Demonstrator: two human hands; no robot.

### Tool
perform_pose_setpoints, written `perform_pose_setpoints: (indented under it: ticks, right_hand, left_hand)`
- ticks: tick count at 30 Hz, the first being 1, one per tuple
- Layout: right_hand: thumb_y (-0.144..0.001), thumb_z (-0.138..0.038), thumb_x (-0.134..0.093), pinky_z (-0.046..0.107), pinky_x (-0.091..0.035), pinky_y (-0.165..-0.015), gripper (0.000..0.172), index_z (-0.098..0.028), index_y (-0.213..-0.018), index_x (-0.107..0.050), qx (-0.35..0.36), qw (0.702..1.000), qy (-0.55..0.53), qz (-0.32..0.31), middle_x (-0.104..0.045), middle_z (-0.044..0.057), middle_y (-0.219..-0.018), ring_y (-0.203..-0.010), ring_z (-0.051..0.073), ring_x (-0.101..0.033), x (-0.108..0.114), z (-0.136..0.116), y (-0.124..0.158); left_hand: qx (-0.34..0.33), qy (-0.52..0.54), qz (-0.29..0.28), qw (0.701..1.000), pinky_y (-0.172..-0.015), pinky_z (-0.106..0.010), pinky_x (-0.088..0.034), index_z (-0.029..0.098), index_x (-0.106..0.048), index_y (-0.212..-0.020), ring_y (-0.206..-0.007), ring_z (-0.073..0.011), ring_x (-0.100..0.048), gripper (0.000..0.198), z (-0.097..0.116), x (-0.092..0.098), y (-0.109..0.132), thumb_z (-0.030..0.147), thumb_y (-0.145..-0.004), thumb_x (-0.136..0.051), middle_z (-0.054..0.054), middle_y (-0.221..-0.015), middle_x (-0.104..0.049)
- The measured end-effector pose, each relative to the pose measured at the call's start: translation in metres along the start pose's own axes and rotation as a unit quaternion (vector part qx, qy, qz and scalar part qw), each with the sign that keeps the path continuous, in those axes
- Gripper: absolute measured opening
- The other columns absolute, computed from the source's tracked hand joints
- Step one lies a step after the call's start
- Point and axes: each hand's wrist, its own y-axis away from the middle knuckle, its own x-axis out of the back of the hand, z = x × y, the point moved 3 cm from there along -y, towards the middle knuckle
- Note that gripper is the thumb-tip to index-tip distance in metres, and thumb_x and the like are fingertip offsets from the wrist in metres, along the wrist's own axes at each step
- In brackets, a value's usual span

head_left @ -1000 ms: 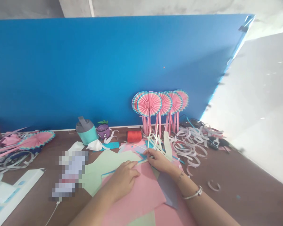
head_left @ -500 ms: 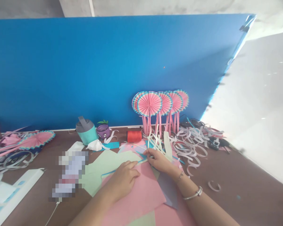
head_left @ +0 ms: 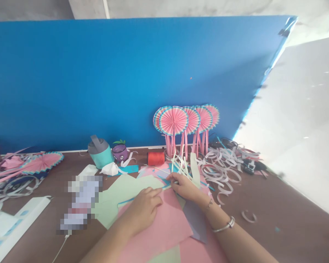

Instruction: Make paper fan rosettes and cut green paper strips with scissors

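A pink paper sheet (head_left: 164, 223) lies in front of me, with a narrow blue and pale paper strip (head_left: 166, 187) along its far edge. My left hand (head_left: 146, 209) rests on that sheet, index finger stretched towards the strip and the other fingers loosely bent. At the strip's right end, my right hand (head_left: 183, 186) has thumb and forefinger pinched together; its fingers partly hide what they grip. Pale green sheets (head_left: 117, 195) lie beyond and left of my left hand. A lavender sheet (head_left: 195, 221) shows beneath the pink one, below my right wrist.
Several pink pleated paper fans (head_left: 173, 120) stand against the blue partition (head_left: 112, 80). A red thread spool (head_left: 156, 158), a teal cup (head_left: 102, 155) and a purple pot (head_left: 120, 152) stand at the back. Curled paper strips (head_left: 222, 170) are heaped right; a pink fan (head_left: 44, 162) lies left.
My left index finger has straightened slightly towards the strip. The right hand and the sheets look the same.
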Motion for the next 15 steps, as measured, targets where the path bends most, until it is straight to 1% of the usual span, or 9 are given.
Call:
perform_pose_setpoints:
  ticks: [5, 9, 15]
  right_hand:
    - [-0.068, -0.004, -0.042, 0.028, -0.045, -0.073, 0.035, -0.015, -0.096, -0.061, 0.002, 1.000, 0.004, -0.003, -0.066, 0.005, -0.086, -0.076, 0.017, -0.060, 0.0008, -0.0021, 0.0001]
    - [-0.067, -0.004, -0.043, 0.027, -0.046, -0.073, 0.035, -0.015, -0.095, -0.061, 0.004, 1.000, 0.000, -0.002, -0.066, 0.005, -0.087, -0.076, 0.016, -0.060, 0.0009, -0.0031, 0.0003]
    - [-0.067, -0.003, -0.043, 0.026, -0.045, -0.069, 0.034, -0.015, -0.093, -0.061, -0.002, 1.000, 0.009, 0.007, -0.066, 0.004, -0.082, -0.070, 0.015, -0.059, 0.0023, -0.0073, 0.0008]
  left_hand:
    - [-0.007, -0.002, -0.015, 1.000, -0.088, -0.037, -0.042, 0.020, -0.062, -0.082, -0.098, -0.0203, -0.051, 0.033, 0.0044, 0.0036, 0.0002, -0.001, -0.071, -0.040, -0.003, -0.129, -0.055]
    - [-0.008, 0.000, -0.023, 1.000, -0.089, -0.036, -0.041, 0.020, -0.060, -0.084, -0.098, -0.0198, -0.048, 0.033, 0.0058, 0.0037, 0.0006, -0.002, -0.071, -0.040, -0.002, -0.133, -0.052]
    - [-0.006, -0.018, -0.032, 0.999, -0.089, -0.038, -0.040, 0.020, -0.059, -0.087, -0.099, -0.0213, -0.046, 0.033, 0.0086, 0.0039, 0.0000, -0.001, -0.070, -0.040, -0.003, -0.132, -0.052]
